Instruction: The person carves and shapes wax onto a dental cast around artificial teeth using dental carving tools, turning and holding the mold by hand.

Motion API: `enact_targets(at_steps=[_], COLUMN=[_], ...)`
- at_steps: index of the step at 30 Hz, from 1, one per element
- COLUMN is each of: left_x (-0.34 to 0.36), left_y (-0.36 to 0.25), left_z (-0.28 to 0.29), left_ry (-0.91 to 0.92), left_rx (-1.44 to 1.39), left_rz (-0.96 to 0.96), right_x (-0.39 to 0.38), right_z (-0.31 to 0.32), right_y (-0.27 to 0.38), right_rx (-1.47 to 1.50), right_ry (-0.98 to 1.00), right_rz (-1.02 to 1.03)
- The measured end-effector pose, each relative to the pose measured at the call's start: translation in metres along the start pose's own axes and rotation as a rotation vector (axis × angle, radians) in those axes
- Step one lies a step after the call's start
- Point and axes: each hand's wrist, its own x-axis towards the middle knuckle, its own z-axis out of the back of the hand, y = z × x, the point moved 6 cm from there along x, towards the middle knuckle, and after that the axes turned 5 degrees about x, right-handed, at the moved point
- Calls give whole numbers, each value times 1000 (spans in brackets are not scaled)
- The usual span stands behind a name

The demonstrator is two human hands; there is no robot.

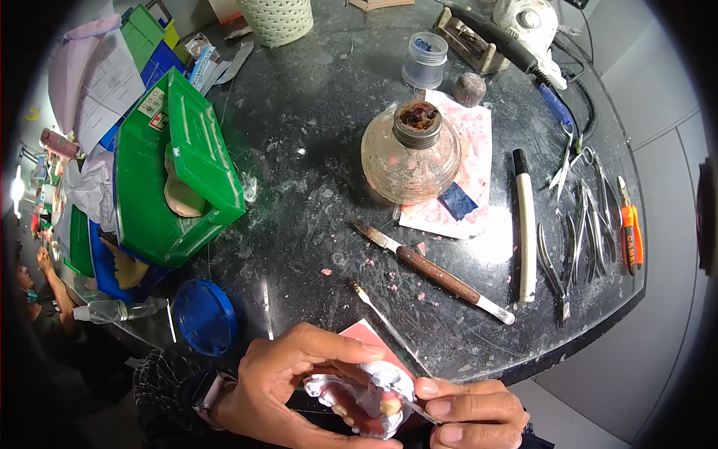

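Observation:
Near the front edge of the table, my left hand grips a white dental cast bearing pink wax and a few cream-coloured teeth. Its thumb and fingers wrap around the cast from the left. My right hand pinches a slim metal instrument, whose tip meets the cast beside a tooth; most of the instrument is hidden by the fingers. Behind the cast, a pink wax sheet shows partly. Further forward lie a thin metal carver and a wooden-handled wax knife.
A glass spirit lamp stands on a pink-stained pad. Several metal pliers and orange-handled cutters lie right, beside a white rod with a black cap. Left are a green box and blue lid. Another person sits far left.

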Motion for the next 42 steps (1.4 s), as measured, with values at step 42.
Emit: enact_targets(at_steps=[42], left_x=[-5], left_y=[7], left_z=[0], left_ry=[-127], left_rx=[-150], left_rz=[111], right_x=[5], right_z=[-4], right_y=[4], right_rx=[-114], right_ry=[-8], right_rz=[-3])
